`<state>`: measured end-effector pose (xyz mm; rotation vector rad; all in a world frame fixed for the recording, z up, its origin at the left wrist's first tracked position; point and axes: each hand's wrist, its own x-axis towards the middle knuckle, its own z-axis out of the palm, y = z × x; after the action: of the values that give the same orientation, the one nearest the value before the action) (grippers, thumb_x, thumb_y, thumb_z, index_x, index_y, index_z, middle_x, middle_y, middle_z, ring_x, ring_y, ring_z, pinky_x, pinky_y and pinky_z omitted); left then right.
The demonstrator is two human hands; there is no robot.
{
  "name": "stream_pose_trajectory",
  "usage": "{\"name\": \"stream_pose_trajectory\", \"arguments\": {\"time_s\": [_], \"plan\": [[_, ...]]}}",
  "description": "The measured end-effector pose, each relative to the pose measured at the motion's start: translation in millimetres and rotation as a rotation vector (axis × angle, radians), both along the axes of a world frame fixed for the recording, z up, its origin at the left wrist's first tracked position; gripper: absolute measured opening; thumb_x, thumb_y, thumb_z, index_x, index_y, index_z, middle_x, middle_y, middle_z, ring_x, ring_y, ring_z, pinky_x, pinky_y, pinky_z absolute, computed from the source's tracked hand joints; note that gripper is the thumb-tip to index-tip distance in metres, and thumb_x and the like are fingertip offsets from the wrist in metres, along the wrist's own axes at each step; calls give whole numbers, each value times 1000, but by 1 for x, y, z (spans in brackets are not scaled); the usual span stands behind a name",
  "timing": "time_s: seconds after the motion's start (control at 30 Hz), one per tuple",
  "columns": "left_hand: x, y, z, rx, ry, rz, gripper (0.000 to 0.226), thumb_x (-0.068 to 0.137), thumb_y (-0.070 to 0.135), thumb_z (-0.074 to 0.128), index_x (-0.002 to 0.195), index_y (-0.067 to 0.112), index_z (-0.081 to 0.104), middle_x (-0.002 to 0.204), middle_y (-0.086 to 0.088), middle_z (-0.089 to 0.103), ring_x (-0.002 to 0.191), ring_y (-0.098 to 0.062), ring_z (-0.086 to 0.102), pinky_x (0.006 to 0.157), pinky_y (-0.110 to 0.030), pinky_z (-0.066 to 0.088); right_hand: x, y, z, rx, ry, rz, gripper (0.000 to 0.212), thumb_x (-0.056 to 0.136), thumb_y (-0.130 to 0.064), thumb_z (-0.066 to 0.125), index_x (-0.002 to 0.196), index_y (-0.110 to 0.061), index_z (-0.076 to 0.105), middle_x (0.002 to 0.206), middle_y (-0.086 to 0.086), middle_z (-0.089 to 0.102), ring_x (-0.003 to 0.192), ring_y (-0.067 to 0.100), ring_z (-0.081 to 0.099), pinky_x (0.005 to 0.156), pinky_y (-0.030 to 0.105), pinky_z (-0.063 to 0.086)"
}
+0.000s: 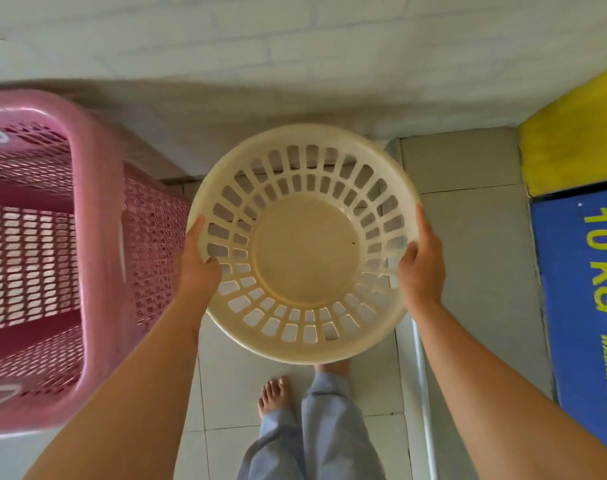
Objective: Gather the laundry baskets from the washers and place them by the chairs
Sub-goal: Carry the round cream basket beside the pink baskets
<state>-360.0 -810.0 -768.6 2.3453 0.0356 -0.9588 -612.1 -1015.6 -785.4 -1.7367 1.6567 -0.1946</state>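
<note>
The tiled floor [468, 237] fills most of the head view, pale grey squares running up to a white wall [295, 46] at the top. To the left stands a tall pink laundry basket [97, 237], rectangular, with perforated sides and a thick glossy rim; it is upright on a pale surface and empty as far as its inside shows. Its near right wall sits just beside the person's left forearm. Along the right edge is a blue panel [579, 289] printed "10 KG" in yellow, with smaller yellow lettering below that is too blurred to read fully, and a yellow block [572, 140] above it. A thin metal strip [423, 375] runs along the floor next to the panel.

In the middle, held above the floor, is a round cream laundry basket [305, 251] with 2 rings of slots in its sloped wall and a solid flat bottom; it is empty and seen from above. The left hand [199, 265] has its grip closed on the basket's left rim, thumb hooked inside. The right hand [421, 268] clasps the right rim the same way, thumb over the edge. Below the basket are light blue trousers [315, 441] and a bare foot [273, 393], with a second foot partly hidden under the basket's near rim.
</note>
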Motion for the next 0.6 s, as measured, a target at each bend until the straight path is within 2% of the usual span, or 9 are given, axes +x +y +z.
{"name": "stream_pose_trajectory", "arguments": {"time_s": [0.13, 0.27, 0.33, 0.4, 0.5, 0.6], "plan": [[9, -1, -31, -52, 3, 32, 67, 95, 7, 41, 138, 56, 31, 140, -5, 41, 118, -31, 53, 99, -55, 47, 10, -3, -28, 6, -43, 5, 65, 99, -1, 31, 150, -41, 28, 139, 4, 48, 127, 18, 50, 101, 29, 43], [14, -3, -52, -115, 17, 78, 53, 99, 21, 43, 136, 57, 33, 145, -4, 37, 127, -31, 47, 104, -56, 42, 13, -6, -49, 24, -62, 30, 65, 99, -1, 31, 153, -36, 22, 146, 3, 43, 133, 17, 44, 101, 22, 34], [17, -5, -58, -140, 24, 73, 52, 98, 26, 48, 138, 55, 32, 149, -4, 33, 132, -31, 44, 105, -56, 41, 15, -6, -53, 32, -44, 79, 65, 100, -8, 36, 155, -35, 14, 150, 6, 37, 136, 21, 42, 105, 32, 38], [21, -7, -62, -125, 0, 28, 55, 97, 30, 51, 144, 47, 30, 153, -4, 29, 137, -29, 38, 108, -53, 38, 17, -8, -53, 30, 57, 173, 69, 100, -18, 43, 156, -32, 5, 154, 9, 32, 137, 26, 41, 103, 45, 41], [21, -10, -58, -41, -23, -73, 59, 98, 37, 49, 150, 42, 23, 157, -3, 19, 142, -27, 27, 111, -48, 32, 19, -10, -42, 70, 289, 279, 74, 100, -35, 45, 155, -32, -5, 162, 11, 16, 146, 30, 27, 110, 54, 32], [11, -6, -37, 90, -39, -265, 64, 97, 50, 41, 151, 44, 8, 163, 5, -7, 151, -23, -1, 119, -53, 13, 19, -5, -18, 48, 415, 354, 70, 101, -42, 37, 156, -30, -4, 164, 9, 7, 150, 27, 16, 117, 56, 19]]}}
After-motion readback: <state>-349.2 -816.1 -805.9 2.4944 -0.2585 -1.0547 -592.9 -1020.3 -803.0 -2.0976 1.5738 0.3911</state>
